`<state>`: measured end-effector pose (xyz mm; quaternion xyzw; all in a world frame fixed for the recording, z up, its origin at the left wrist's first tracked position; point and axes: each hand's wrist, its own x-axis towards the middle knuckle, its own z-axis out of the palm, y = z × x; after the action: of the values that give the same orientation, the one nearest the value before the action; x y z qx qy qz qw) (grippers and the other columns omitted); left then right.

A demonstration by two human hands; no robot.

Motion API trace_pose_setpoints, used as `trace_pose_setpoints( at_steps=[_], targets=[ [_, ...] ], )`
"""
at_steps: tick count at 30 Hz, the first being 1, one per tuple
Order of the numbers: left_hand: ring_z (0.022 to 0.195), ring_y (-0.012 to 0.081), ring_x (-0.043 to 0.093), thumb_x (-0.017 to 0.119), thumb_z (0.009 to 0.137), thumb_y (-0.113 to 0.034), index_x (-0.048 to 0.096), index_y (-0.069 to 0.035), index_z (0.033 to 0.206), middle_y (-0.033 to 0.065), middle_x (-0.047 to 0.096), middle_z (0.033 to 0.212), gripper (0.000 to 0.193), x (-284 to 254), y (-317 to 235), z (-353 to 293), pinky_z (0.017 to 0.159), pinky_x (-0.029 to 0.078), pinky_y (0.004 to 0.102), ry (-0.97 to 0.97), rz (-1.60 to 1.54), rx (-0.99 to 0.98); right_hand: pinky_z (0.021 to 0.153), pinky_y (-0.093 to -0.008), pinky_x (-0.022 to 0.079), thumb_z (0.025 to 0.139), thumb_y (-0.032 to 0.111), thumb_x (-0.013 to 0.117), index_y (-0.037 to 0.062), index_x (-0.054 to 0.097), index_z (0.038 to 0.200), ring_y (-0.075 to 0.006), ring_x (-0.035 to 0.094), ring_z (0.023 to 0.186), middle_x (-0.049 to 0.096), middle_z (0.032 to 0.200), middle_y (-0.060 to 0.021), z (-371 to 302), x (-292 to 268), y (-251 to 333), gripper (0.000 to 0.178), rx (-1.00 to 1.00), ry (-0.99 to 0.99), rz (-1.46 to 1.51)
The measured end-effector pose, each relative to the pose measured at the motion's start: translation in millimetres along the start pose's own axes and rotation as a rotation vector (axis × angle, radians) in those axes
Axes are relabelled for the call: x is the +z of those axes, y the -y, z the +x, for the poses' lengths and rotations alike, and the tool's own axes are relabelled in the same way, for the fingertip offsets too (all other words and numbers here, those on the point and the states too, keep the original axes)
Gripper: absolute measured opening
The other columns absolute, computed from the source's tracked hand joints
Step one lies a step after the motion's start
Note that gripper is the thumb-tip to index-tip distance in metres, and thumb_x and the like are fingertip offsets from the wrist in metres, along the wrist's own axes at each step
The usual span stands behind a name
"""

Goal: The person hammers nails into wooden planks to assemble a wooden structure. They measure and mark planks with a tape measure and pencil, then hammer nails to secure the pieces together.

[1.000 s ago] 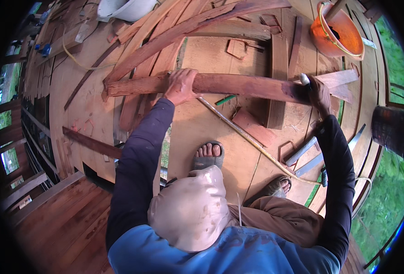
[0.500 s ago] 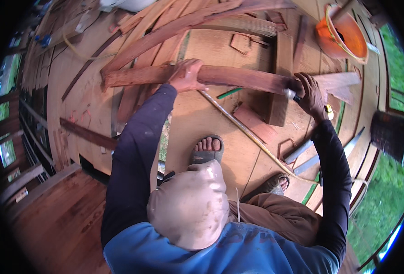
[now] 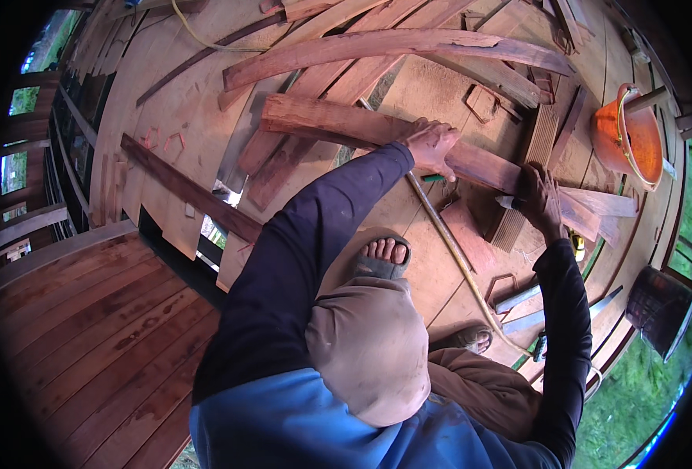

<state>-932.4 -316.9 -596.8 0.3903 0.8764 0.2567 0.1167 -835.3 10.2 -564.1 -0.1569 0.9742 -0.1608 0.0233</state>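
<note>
A reddish wooden plank [image 3: 338,121] lies slanted in front of me, its right part across a ridged timber block [image 3: 541,144]. My left hand [image 3: 430,145] is closed over the plank near its middle, thumb on the near side. My right hand [image 3: 545,200] is at the plank's right part, beside the block. Its fingers curl around a dark object with a pale end [image 3: 507,202], mostly hidden by the hand. Beneath the plank, a long thin rod [image 3: 447,234] runs toward my right foot. A flat reddish offcut [image 3: 471,234] lies beside the block.
A curved board [image 3: 393,43] and several other planks lie beyond. An orange bucket [image 3: 623,137] stands at far right, a dark bucket [image 3: 658,301] nearer at the right edge. A saw blade [image 3: 529,320] and a yellow-and-black tool [image 3: 578,247] lie near my right forearm. Gaps break the floorboards at left.
The view has swung left. The plank is now slanted, its left end farther from me; my left hand sits nearer to my right hand along it. Both hands keep their hold.
</note>
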Motion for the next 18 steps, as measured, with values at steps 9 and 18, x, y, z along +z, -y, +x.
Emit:
trace_pose_setpoints(
  at_steps=[9, 18],
  targets=[
    [0.110, 0.0365, 0.063, 0.085, 0.067, -0.054, 0.060, -0.004, 0.109, 0.0178, 0.066, 0.108, 0.070, 12.5, -1.5, -14.7, 0.093, 0.043, 0.0520, -0.106, 0.070, 0.000, 0.106, -0.0492, 0.040, 0.067, 0.037, 0.092, 0.0060, 0.050, 0.138, -0.0378, 0.051, 0.128, 0.055, 0.136, -0.0186, -3.0, 5.9, -4.8, 0.088, -0.028, -0.028, -0.013],
    [0.108, 0.0361, 0.063, 0.082, 0.066, -0.056, 0.063, -0.005, 0.109, 0.0179, 0.068, 0.109, 0.070, 15.1, -0.5, -15.8, 0.093, 0.042, 0.0502, -0.126, 0.043, -0.037, 0.104, -0.0501, 0.041, 0.069, 0.044, 0.090, 0.0042, 0.054, 0.131, -0.0392, 0.053, 0.126, 0.058, 0.133, -0.0178, 4.1, -1.9, 8.7, 0.082, 0.024, 0.034, -0.012]
  ],
)
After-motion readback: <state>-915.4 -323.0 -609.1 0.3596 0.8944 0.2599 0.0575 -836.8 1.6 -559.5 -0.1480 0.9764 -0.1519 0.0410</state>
